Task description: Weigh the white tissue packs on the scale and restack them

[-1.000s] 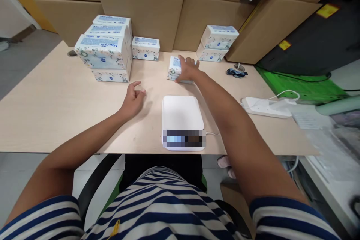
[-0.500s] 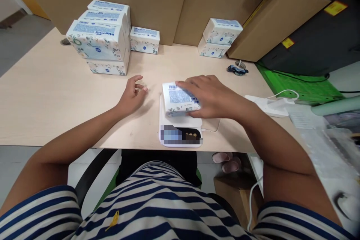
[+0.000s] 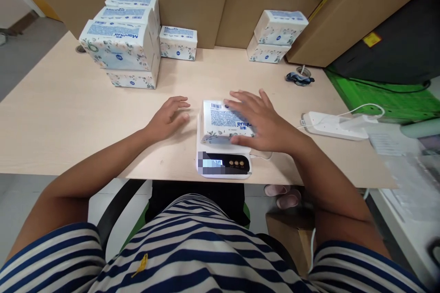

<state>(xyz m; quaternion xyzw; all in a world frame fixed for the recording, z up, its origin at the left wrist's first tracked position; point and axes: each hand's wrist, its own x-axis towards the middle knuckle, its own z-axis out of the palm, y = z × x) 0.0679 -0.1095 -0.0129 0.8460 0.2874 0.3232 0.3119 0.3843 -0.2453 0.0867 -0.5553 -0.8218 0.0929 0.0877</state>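
A pack of tissues (image 3: 222, 118) with a blue and floral print lies on a white digital scale (image 3: 199, 151), whose lit display faces me. My right hand (image 3: 259, 121) is at the pack's right side, fingers spread and thumb apart, covering that end of it. Whether the fingertips still touch the wrapper I cannot tell. To the left of the scale, my left hand (image 3: 170, 119) hovers over the table with loosely curved fingers and holds nothing.
Stacked tissue packs (image 3: 120, 50) stand at the back left, beside a single pack (image 3: 178, 43). Two more packs (image 3: 282, 27) are piled at the back right. A white power strip (image 3: 335, 127) and a dark crumpled item (image 3: 299, 78) lie on the right. Cardboard boxes (image 3: 185, 4) line the back.
My right hand's fingers have spread from their grip on the tissue pack, which now rests on the scale. My left hand has shifted slightly right. The view has moved a little.
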